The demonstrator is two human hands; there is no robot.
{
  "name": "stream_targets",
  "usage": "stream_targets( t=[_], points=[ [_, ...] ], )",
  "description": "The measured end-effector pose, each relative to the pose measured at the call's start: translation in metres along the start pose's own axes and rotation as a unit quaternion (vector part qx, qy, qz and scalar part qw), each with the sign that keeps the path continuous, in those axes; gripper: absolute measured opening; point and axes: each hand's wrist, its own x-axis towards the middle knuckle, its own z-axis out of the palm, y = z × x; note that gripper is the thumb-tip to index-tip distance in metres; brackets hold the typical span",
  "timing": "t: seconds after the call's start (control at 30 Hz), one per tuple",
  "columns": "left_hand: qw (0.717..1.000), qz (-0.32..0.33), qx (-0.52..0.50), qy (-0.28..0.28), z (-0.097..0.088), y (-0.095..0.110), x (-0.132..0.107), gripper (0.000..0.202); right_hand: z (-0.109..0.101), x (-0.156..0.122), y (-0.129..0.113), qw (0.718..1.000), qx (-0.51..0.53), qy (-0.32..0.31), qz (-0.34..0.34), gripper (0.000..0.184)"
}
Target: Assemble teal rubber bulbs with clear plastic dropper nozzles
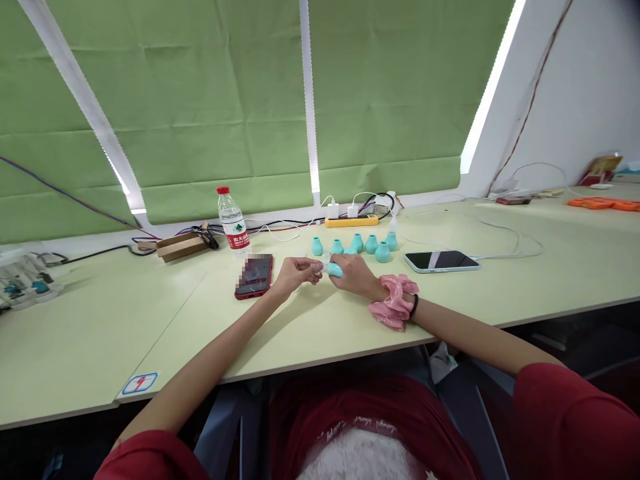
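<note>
My right hand (353,273) is closed round a small teal vase (335,269) held on its side just above the table. My left hand (296,273) pinches a small white piece (323,266) at the vase's end; I cannot make out what that piece is. Both hands meet at the middle of the pale green table (150,320). Just behind them stand several more small teal vases (371,245) in a loose row. A pink scrunchie (395,301) and a black band sit on my right wrist.
A red phone (255,275) lies left of my hands, a pale blue phone (441,261) on a white cable to the right. A water bottle (233,221), a yellow power strip (351,221) with chargers, a cardboard box (180,245) and cables line the back edge.
</note>
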Motion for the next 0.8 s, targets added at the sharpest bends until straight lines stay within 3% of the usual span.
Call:
stream_targets(
  t=[0.17,0.33,0.43,0.53,0.6,0.7,0.8],
  points=[
    [0.999,0.007,0.035,-0.004,0.002,0.001,-0.001,0.038,0.002,0.001,0.001,0.997,0.078,0.001,0.015,0.015],
    [0.997,0.055,0.062,-0.004,0.005,-0.002,-0.001,0.035,-0.005,0.005,0.001,0.976,0.210,-0.043,0.049,0.006],
    [0.991,0.085,0.106,0.004,0.007,0.000,-0.003,0.033,-0.010,0.007,0.004,0.931,0.331,-0.131,0.082,0.008],
    [0.979,0.112,0.171,0.000,0.009,0.002,-0.007,0.034,-0.015,0.006,0.005,0.852,0.446,-0.250,0.118,0.011],
    [0.971,0.123,0.204,-0.013,0.010,0.003,-0.009,0.034,-0.019,0.005,0.005,0.814,0.483,-0.299,0.123,0.010],
    [0.972,0.120,0.198,-0.030,0.011,0.003,-0.008,0.035,-0.027,0.005,0.002,0.795,0.502,-0.319,0.121,0.009],
    [0.982,0.115,0.147,-0.010,0.007,0.008,-0.002,0.042,-0.028,0.009,-0.001,0.802,0.523,-0.261,0.121,0.013]
  ],
)
